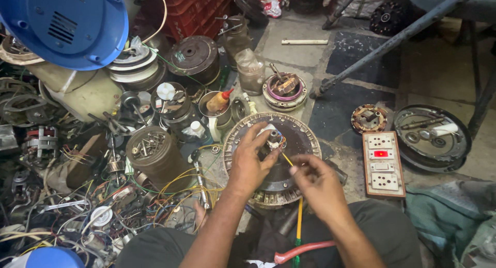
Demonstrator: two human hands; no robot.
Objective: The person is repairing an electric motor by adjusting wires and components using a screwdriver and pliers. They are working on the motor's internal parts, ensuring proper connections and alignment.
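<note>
Wires at the motor hub (pixel 274 159) are pinched by the left hand (pixel 251 162) — the yellow wire (pixel 287 159) by the right hand (pixel 316 181); screws are held in a brown tin (pixel 155 155).

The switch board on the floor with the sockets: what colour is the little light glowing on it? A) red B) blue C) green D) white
A: the switch board, lying on the floor to the right of the right hand, shows one small rectangle lit red near its top, above the pale switches and sockets.
</note>
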